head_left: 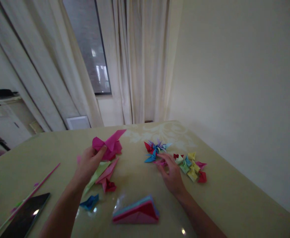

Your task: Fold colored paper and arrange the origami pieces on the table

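- The pink paper is above the left-middle part of the table, with a long point rising toward the right.
- The left hand pinches it at its lower left, thumb on top; the hand covers that corner.
- The right hand reaches to a small pink piece, fingers bent and a little apart; whether they grip it, I cannot tell.
- Just beyond those fingers sits a cluster of blue, purple and red folds.
- Right of the hand lies a second cluster, yellow, green, white and red folds; the hand stands between the two groups.
- Under and near the pink paper lie a green fold and a rose fold.
- Nearer, a blue fold lies beside the left forearm.
- Between the forearms is a paper stack, red, pink and blue.
- Far left, a thin stick crosses over a dark tablet.
- Behind the table hang curtains by a window.
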{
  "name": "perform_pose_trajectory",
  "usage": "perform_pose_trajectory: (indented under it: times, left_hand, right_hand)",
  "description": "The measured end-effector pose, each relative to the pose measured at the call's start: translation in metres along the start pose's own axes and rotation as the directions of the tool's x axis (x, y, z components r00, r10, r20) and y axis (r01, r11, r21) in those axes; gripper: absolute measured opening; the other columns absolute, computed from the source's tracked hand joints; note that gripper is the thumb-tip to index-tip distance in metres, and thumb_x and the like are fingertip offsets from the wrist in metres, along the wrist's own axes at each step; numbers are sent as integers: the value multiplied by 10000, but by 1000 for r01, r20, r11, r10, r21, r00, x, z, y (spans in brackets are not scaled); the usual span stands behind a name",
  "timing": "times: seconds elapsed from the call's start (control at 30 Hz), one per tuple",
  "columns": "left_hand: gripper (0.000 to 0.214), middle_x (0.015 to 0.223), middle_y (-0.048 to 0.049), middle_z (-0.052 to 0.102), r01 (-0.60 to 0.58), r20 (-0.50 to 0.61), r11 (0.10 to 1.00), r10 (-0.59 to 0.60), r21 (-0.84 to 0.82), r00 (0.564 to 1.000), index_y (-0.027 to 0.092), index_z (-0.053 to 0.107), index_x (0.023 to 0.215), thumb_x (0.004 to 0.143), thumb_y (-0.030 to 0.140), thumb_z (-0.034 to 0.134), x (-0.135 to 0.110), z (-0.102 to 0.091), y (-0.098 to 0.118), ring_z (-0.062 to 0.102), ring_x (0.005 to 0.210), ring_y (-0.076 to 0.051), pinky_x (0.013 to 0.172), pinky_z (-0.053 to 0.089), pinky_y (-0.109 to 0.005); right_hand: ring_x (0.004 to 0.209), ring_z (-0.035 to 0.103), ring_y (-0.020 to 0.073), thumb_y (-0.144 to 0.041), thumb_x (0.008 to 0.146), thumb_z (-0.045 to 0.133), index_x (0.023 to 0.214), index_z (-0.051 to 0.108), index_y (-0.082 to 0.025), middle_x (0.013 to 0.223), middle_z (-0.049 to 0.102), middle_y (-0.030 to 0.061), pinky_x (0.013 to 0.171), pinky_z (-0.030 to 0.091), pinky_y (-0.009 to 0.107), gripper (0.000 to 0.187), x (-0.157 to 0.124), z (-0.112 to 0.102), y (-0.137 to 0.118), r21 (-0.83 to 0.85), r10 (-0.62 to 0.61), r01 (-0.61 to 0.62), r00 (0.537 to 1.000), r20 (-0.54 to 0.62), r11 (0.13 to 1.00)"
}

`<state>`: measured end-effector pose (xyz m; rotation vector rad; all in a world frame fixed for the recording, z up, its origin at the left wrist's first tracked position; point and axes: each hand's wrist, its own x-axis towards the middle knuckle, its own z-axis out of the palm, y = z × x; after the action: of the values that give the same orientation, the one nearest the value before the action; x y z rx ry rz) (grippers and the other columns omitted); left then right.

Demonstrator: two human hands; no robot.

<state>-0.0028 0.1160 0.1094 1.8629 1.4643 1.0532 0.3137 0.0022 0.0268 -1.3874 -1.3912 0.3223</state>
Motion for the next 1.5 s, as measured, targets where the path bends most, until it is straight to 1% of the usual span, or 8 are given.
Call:
perform_pose_trajectory:
  times: [0.07, 0.23, 0.37, 0.53, 0.77, 1.07, 1.33, 1.5]
  left_hand:
    - [551, 814, -57, 756, 27, 168, 979, 7, -200, 986, 166, 695, 901, 895, 683, 505, -12, 26, 11, 719, 787, -247, 646, 540, -302]
    - [445, 1003, -46, 807, -39, 421, 994, 78, -100, 904, 199, 723, 1164, 852, 511, 666, -31, 79, 27, 750, 896, -221, 768, 591, -309]
    - [468, 1234, -107, 752, -129, 435, 963, 14, 237, 900, 190, 634, 1324, 907, 402, 649, -13, 51, 8, 723, 1104, -237, 955, 562, -341]
    - [500, 1391, -323, 612, -1, 259, 783, -205, 622, 944, 89, 648, 1251, 839, 368, 702, 6, 9, -43, 589, 1310, -497, 1079, 432, -645]
    - [510, 1329, -220, 691, -65, 309, 678, -246, 732, 919, 147, 667, 1305, 823, 311, 696, 11, 11, -75, 669, 1238, -378, 1034, 501, -460]
    - [380, 1229, -158, 721, -158, 297, 726, -67, 670, 953, 182, 682, 1216, 1003, 342, 411, 21, -13, -42, 686, 1154, -304, 1030, 494, -404]
    - [307, 1214, -135, 713, -294, 475, 889, 101, 352, 874, 191, 697, 1155, 931, 372, 588, -12, 57, 2, 668, 1134, -290, 1002, 492, -388]
    - [363, 1225, -89, 684, -338, 564, 884, 107, 323, 819, 231, 700, 1127, 781, 308, 774, -23, 56, -2, 641, 1188, -293, 1029, 474, -377]
  right_hand:
    - [1027, 713, 274, -521, 981, 651, 1319, 689, -225, 1239, 735, 138, 893, 591, 410, 451, -5, 8, -7, 182, 62, -87, 988, 140, 979]
    - [824, 717, 234, -673, 819, 770, 1095, 686, -192, 1018, 771, 106, 686, 565, 321, 560, -19, 40, 0, 431, 221, -343, 925, 309, 835]
    - [502, 551, 150, -744, 760, 771, 777, 586, -207, 625, 642, 0, 478, 408, 251, 568, -19, 50, 18, 361, 322, -406, 907, 272, 840]
    - [472, 537, 154, -715, 848, 682, 841, 625, -209, 590, 611, -23, 464, 397, 251, 510, -12, 49, 21, 299, 285, -387, 900, 330, 872]
    - [720, 627, 185, -377, 896, 723, 909, 746, -198, 796, 723, 14, 680, 485, 269, 181, -20, 54, 0, 114, 137, -189, 923, 360, 975]
    - [1218, 670, 299, -356, 983, 634, 1245, 740, -177, 1285, 745, 155, 1041, 500, 414, 335, 3, 33, 19, -302, 40, 32, 972, 232, 953]
    - [672, 683, 237, -476, 1077, 459, 825, 725, -231, 747, 741, 77, 635, 433, 310, 441, 2, -3, 15, -526, 101, -57, 993, 54, 848]
    - [652, 683, 253, -421, 1053, 511, 877, 716, -232, 770, 749, 90, 615, 442, 324, 330, 5, -13, 30, -601, 123, -84, 992, 23, 795]
